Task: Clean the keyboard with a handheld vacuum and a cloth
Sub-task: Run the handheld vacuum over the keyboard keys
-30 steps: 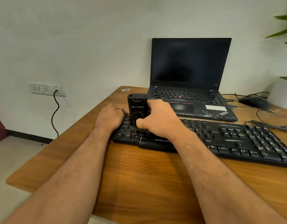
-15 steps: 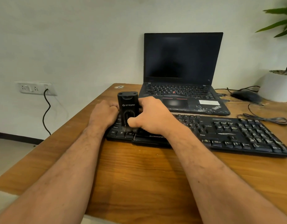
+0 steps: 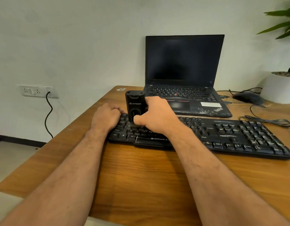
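Holding the vacuum (image 3: 135,106) upright, the right hand (image 3: 155,117) wraps its fingers round the body and lays the thumb across the lower front. Vacuum stands on the left end of the keyboard (image 3: 222,136), nozzle end down on the letter keys, cap end up. Long axis near vertical, leaning slightly; logo face turned toward the camera. Nozzle itself is hidden behind the thumb.

Left hand (image 3: 106,117) rests on the keyboard's far-left edge with fingers curled; I cannot tell whether it grips the edge or only presses down.

Keyboard lies with its long axis left to right across the table (image 3: 141,176), front edge toward the person, an open laptop (image 3: 185,70) just behind it.

Risks, as judged:
- Pressing down too hard could pop or tilt a keycap, since the contact patch is small.
- If the left hand lets go, the keyboard may slide on the wood during a sweep.
- Tall upright hold means a snag between keys could tip the vacuum toward the laptop.
- No cloth in view, so the wipe step is presumably not yet done.
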